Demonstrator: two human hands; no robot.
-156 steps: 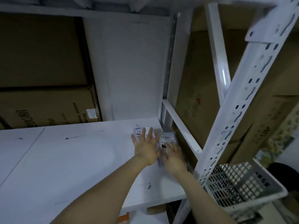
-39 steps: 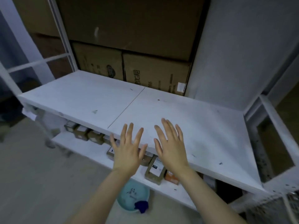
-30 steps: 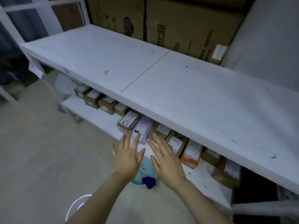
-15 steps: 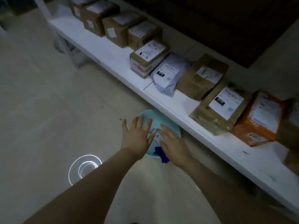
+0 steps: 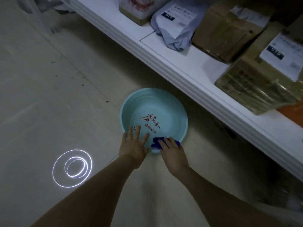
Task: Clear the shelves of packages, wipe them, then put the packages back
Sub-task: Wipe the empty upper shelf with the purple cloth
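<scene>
A pale teal basin (image 5: 124, 110) with red lettering stands on the floor just in front of the low white shelf (image 5: 180, 68). A dark blue cloth (image 5: 155, 143) is draped over its near rim. My right hand (image 5: 172, 151) lies on the cloth with its fingers on top of it. My left hand (image 5: 133, 145) hovers with spread fingers over the near left rim and holds nothing. On the shelf lie a grey mailer bag (image 5: 177, 27), a brown box (image 5: 226, 33), a flat brown package (image 5: 259, 82) and an orange package (image 5: 293, 112).
A box with red print (image 5: 136, 7) sits further left on the shelf. The pale floor to the left shows a bright ring of light (image 5: 72, 167). The shelf's front edge runs diagonally from top centre to the right edge.
My view dropped from the bare upper shelf to the floor. Both hands came down to the basin, and my right hand has reached the blue cloth.
</scene>
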